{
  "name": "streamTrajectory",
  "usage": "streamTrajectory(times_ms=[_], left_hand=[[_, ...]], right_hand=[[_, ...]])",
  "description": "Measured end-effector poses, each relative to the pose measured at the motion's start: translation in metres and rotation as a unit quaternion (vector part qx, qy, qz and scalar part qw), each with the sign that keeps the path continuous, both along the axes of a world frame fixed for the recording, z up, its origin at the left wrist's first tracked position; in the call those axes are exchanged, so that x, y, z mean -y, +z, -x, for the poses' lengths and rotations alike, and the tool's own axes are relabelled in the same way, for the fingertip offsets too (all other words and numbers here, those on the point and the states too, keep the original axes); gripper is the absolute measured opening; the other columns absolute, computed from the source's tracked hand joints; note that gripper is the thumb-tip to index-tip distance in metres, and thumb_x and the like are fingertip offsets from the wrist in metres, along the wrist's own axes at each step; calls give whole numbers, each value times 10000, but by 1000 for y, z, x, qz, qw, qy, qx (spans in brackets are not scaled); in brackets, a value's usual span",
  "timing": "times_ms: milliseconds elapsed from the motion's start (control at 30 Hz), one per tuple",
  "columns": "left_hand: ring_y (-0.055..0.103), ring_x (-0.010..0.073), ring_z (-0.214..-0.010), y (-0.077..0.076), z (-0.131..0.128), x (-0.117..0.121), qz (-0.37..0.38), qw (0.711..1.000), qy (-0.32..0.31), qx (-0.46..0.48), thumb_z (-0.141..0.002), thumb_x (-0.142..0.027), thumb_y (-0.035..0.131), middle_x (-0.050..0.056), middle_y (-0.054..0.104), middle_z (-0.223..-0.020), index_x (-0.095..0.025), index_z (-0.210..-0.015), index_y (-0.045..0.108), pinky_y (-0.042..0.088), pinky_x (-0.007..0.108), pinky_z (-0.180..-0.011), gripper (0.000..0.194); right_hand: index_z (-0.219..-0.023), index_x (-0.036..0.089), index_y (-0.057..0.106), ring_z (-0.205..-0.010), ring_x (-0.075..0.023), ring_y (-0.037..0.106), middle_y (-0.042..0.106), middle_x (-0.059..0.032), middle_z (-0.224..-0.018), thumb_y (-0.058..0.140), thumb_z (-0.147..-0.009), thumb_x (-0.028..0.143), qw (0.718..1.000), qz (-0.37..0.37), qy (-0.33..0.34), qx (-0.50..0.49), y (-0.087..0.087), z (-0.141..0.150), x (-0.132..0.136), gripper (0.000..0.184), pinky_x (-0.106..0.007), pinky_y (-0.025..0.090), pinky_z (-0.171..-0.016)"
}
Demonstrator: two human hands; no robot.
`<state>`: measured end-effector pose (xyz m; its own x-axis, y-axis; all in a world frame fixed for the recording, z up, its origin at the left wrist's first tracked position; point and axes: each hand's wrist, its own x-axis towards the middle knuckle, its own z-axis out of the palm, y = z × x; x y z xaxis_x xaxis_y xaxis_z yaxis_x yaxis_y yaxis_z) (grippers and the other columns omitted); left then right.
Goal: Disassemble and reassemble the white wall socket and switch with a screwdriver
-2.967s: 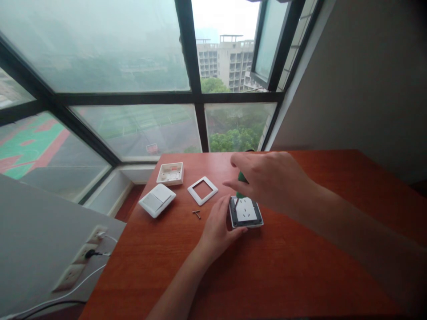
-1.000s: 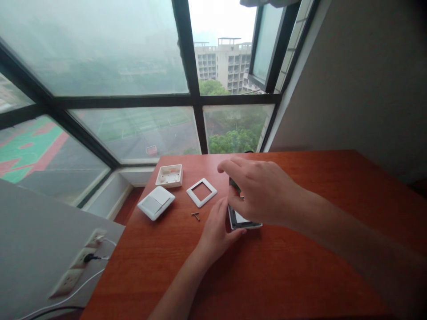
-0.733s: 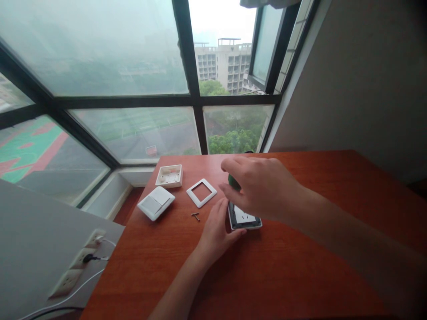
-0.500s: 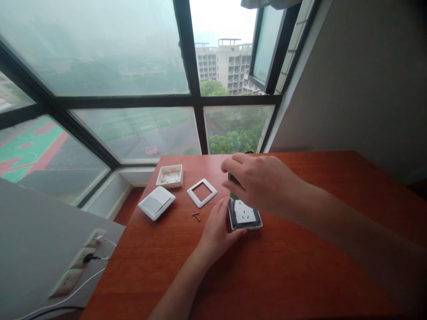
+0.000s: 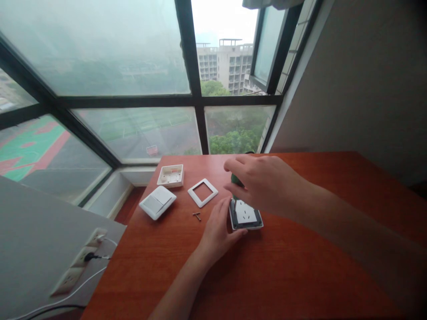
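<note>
A white socket module (image 5: 246, 216) with a dark surround lies on the red-brown table (image 5: 283, 275). My left hand (image 5: 216, 233) rests against its left edge, thumb and fingers pressed to the side. Above it, my right hand (image 5: 263, 184) is closed round a green-handled screwdriver (image 5: 236, 180), which points down at the socket's upper left corner. Most of the handle is hidden by my fingers.
Left of the socket lie two small screws (image 5: 196, 215), a white square frame (image 5: 203, 192), a white rocker switch (image 5: 157, 202) and a white back box (image 5: 170, 174). Large windows stand behind the table. A wall socket strip with a plugged cable (image 5: 85, 257) is at lower left.
My right hand has shifted slightly on the screwdriver handle, turning over the socket and uncovering more of its face. My left hand has stayed on the socket's left edge.
</note>
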<state>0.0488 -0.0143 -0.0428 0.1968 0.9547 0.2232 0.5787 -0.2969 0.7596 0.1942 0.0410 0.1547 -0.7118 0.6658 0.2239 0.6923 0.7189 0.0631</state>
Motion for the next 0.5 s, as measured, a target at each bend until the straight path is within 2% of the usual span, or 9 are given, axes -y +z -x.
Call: streamTrajectory(times_ms=[67,133,333,400,500], left_hand=[[371,323,-1361,0,0,0,-5,1000,3,3,-690,-266,803,126,411,-1458,-234,-1413,357,323,499,-1127,850],[375,331,-1359,2,0,0,-1,1000,1,6,-690,-268,802,129,413,-1457,-236,-1404,373,328,510,-1121,834],[383,344,-1352,4,-1,0,12,1000,-2,10,-698,-269,793,139,438,-1434,-231,-1370,426,344,537,-1099,767],[391,340,-1347,4,-1,0,8,1000,-1,10,-695,-269,794,137,435,-1436,-237,-1390,400,343,537,-1102,799],[398,335,-1343,3,0,0,4,1000,1,10,-696,-273,794,140,426,-1441,-237,-1420,353,344,528,-1105,849]], right_hand=[[-911,191,584,-759,-230,634,681,-59,-856,490,-904,409,999,-15,-35,4,-2,1,-1,238,-307,287,-540],[-940,188,583,-754,-232,634,682,-61,-848,471,-907,415,999,-15,-46,-2,-2,1,-1,255,-307,291,-541],[-1138,170,543,-858,-203,628,671,-80,-1053,469,-851,210,999,11,1,-33,-3,1,-1,299,-300,362,-610],[-1136,172,544,-828,-205,633,678,-84,-1029,453,-892,249,999,2,-20,-28,-5,2,-2,272,-305,357,-592],[-1031,189,582,-758,-226,637,691,-80,-933,437,-931,421,998,-18,-59,-3,-7,2,-4,291,-312,322,-545]])
